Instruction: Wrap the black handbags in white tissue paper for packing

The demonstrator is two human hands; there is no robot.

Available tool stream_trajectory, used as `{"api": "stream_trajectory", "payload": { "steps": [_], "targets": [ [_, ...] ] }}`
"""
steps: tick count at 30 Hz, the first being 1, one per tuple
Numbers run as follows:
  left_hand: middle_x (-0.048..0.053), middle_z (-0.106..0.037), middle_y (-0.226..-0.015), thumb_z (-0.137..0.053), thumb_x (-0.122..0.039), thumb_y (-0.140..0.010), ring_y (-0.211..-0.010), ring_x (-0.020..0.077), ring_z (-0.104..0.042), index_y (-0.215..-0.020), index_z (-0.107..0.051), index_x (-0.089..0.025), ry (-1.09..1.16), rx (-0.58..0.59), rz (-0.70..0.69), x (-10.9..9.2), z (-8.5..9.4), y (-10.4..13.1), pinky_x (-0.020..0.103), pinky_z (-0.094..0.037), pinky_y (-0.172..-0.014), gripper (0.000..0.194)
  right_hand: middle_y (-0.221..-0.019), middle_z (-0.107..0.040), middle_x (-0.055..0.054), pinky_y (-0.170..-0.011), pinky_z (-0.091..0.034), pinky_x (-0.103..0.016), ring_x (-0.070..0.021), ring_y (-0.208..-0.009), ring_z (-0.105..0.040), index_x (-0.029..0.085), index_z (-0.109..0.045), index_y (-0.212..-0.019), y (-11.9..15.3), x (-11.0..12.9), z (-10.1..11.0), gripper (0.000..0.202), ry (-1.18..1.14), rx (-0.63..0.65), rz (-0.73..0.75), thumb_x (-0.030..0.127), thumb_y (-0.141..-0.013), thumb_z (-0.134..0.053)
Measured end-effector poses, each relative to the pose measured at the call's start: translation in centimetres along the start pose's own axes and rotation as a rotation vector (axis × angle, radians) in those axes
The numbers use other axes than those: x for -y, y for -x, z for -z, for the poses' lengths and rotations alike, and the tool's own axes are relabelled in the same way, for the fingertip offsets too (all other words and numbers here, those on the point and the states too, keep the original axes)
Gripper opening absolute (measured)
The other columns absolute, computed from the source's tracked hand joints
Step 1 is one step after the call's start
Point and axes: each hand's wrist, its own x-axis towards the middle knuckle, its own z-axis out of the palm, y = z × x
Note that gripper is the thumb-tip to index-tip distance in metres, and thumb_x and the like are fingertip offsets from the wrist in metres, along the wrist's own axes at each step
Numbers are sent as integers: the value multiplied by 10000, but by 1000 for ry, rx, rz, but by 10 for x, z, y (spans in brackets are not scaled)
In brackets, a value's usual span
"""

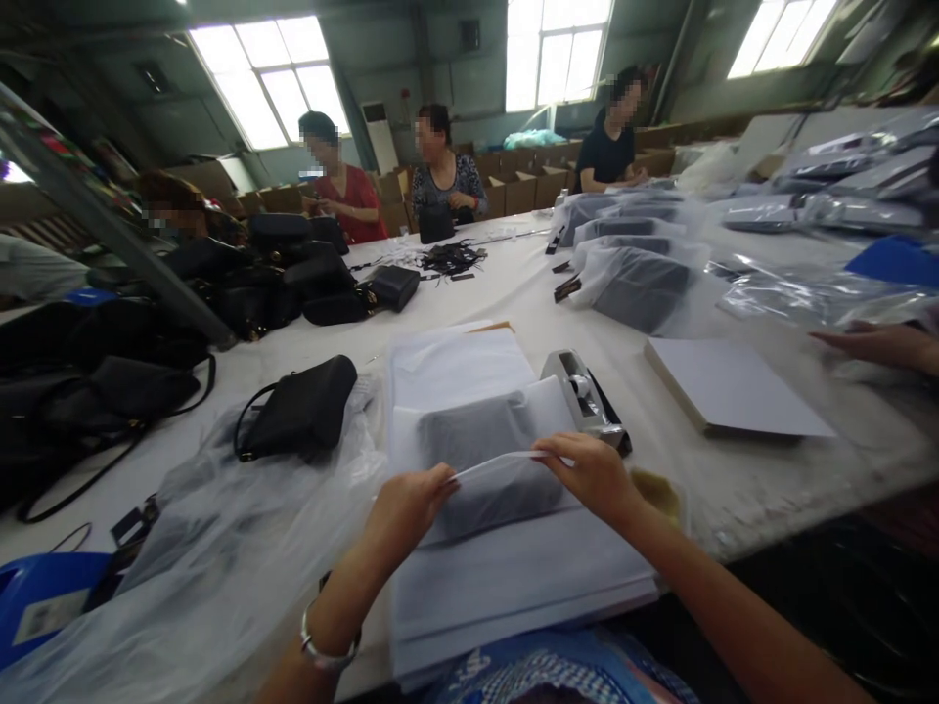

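A dark bag wrapped in thin white sheeting [476, 430] lies on a stack of white sheets [514, 577] in front of me. My left hand [415, 504] pinches the sheeting's edge at the left. The same edge is pinched at the right by my right hand [591, 469], so it is stretched between both. Just beyond my right hand stands a grey tape dispenser [583, 391]. To the left, a black handbag [304, 406] with a strap rests on crumpled clear plastic [271, 528].
Black bags [323, 279] are heaped at the left, beside a slanted metal post [132, 215]. Wrapped bags [638, 284] stand at the back right. A white card stack [734, 386] lies near a person's hand [880, 347]. Several people sit across the white table [499, 279].
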Motion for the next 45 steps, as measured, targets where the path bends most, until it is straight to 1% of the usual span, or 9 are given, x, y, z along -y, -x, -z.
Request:
{"api": "stream_trajectory", "payload": {
  "steps": [9,16,22,26,28,32,38,42,45],
  "targets": [
    [6,-756,-857,-522,-432,-958,-797,203,-707,-874,-677,-261,112,-65,-11,30,-3,-20,253,-418,-640,247,-886,-763,-13,-784,-523,-326,-232,-862,-706,240,-748,-889,-24,-21,-22,243,-275,110,-174,447,-870,-621],
    [27,-737,-935,-453,-373,-994,-872,205,-688,-937,-666,-242,108,-225,10,33,-16,-23,287,-484,-752,256,-856,-763,-28,-752,-533,-342,-260,-836,-702,221,-748,-870,-27,-27,-30,319,-333,87,-252,504,-853,-600],
    [44,-722,-913,-431,-348,-1002,-888,214,-673,-951,-655,-240,12,-338,-24,32,-24,-22,333,-510,-825,254,-894,-751,-31,-762,-519,-309,-226,-843,-700,231,-733,-903,-22,-28,-37,297,-172,-22,-154,473,-912,-561],
    [53,-713,-1109,-424,-315,-1006,-1034,208,-658,-1012,-642,-240,74,-389,-31,30,-26,-20,328,-503,-906,231,-928,-733,-48,-777,-505,-281,-204,-855,-699,228,-717,-955,-18,-29,-43,294,-40,-106,-61,428,-966,-502],
    [53,-718,-1127,-410,-324,-1011,-1029,209,-671,-1046,-635,-240,72,-376,-1,30,-26,-20,318,-512,-877,243,-931,-732,-50,-763,-508,-275,-202,-853,-701,224,-713,-959,-19,-29,-45,302,-38,-119,-49,424,-974,-487],
    [52,-751,-950,-381,-369,-1019,-869,214,-704,-1051,-637,-244,-33,-353,50,31,-28,-20,298,-510,-747,287,-922,-738,-53,-758,-521,-296,-213,-843,-703,220,-713,-945,-21,-31,-46,312,-63,-125,-61,440,-966,-493],
    [44,-738,-902,-380,-393,-1017,-841,209,-694,-992,-634,-255,-82,-375,70,30,-30,-25,280,-479,-712,290,-922,-749,-57,-768,-533,-326,-230,-859,-706,221,-707,-922,-23,-35,-51,326,-136,-136,-114,477,-945,-505],
    [61,-722,-945,-418,-301,-1004,-895,230,-672,-987,-630,-231,-73,-415,80,27,-25,-28,336,-498,-809,224,-902,-745,-57,-765,-520,-328,-233,-854,-700,209,-702,-890,-24,-35,-51,330,-161,-103,-153,490,-924,-534],
    [100,-695,-1154,-420,-204,-987,-1113,269,-618,-1133,-622,-227,-75,-564,54,18,-24,-24,450,-445,-1009,250,-908,-744,-54,-767,-511,-335,-240,-864,-697,211,-701,-887,-25,-34,-48,324,-148,-82,-169,490,-919,-540]
  ]
}}
